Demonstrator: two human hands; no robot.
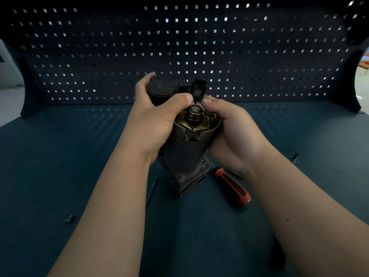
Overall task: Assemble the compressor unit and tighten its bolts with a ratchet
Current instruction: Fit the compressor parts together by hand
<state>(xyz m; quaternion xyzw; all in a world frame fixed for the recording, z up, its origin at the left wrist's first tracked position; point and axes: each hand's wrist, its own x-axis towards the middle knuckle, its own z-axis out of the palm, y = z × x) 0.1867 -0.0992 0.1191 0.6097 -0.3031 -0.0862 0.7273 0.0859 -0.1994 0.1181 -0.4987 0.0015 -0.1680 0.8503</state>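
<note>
A dark compressor unit (184, 152) stands upright on the blue-green bench, its open top showing a brass commutator and shaft (194, 114). My left hand (153, 116) grips a black round end cap (159, 89) held against the top of the unit, thumb curled over its front. My right hand (229, 126) wraps the upper right side of the housing, its fingertips pinching near a black plug connector (197, 86) that sticks up from the cap. A ratchet handle with orange and black grip (232, 185) lies just right of the unit's base.
A thin dark rod (151, 191) lies left of the base. Small bolts lie at the lower left (69, 218) and far right (294, 157). A dark pegboard (179, 47) closes off the back of the bench.
</note>
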